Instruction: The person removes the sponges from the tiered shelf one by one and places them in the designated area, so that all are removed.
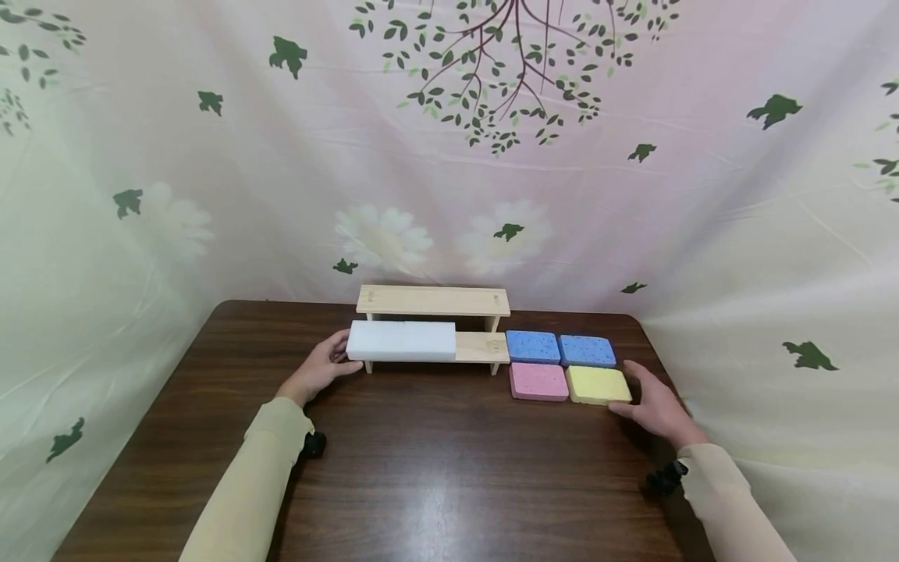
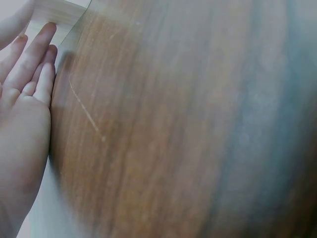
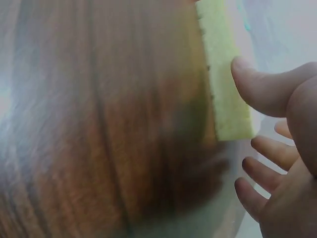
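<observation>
Two white sponge-like blocks (image 1: 402,341) lie end to end on the lower step of a wooden two-step stand (image 1: 431,300). My left hand (image 1: 323,365) is at their left end, fingers beside the end face and thumb toward the front. In the left wrist view its fingers (image 2: 30,62) are mostly straight. On the other side, my right hand (image 1: 659,402) is at the right edge of a yellow sponge (image 1: 599,385) lying on the table. The right wrist view shows its thumb (image 3: 262,91) overlapping the yellow sponge, with the other fingers spread loosely past its end.
Two blue sponges (image 1: 532,346) lie side by side right of the stand, behind a pink sponge (image 1: 538,382) and the yellow one. The brown wooden table (image 1: 435,460) ends at the back against a patterned cloth (image 1: 435,179), which also hangs at both sides.
</observation>
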The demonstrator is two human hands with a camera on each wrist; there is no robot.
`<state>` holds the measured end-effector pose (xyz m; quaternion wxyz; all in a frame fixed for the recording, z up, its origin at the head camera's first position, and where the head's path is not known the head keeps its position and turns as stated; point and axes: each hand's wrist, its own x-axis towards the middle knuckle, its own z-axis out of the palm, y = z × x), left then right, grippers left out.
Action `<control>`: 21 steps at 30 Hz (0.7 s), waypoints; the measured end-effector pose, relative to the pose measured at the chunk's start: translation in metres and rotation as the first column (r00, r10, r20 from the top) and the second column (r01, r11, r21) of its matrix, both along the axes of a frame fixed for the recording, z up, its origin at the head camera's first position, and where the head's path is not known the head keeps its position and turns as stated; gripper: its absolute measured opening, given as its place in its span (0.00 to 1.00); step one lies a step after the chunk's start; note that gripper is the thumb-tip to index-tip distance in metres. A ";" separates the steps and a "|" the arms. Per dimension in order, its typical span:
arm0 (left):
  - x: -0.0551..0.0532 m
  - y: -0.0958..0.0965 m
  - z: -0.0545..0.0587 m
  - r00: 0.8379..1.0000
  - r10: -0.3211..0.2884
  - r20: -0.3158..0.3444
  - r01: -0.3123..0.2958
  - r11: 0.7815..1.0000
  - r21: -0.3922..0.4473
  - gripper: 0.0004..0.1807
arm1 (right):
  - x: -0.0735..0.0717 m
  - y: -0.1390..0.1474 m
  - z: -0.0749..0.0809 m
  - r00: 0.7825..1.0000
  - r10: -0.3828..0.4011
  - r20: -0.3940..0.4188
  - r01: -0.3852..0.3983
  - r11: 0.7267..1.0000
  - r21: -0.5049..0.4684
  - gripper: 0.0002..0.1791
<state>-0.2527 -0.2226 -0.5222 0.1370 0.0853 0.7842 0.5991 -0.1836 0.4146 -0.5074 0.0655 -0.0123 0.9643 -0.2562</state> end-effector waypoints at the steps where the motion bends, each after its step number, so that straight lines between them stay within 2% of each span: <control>1: 0.000 0.000 0.000 1.000 -0.001 -0.001 0.001 1.000 0.000 0.44 | 0.000 -0.002 0.002 1.000 -0.006 -0.010 0.006 1.000 0.002 0.62; 9: 0.001 0.000 0.001 1.000 -0.002 0.008 0.002 1.000 0.004 0.44 | -0.005 -0.028 0.022 0.995 -0.008 -0.100 0.007 1.000 -0.008 0.59; 21: 0.000 0.000 0.000 1.000 0.000 0.018 0.000 1.000 0.005 0.45 | -0.015 -0.079 0.035 0.984 0.095 -0.152 -0.099 0.995 -0.022 0.49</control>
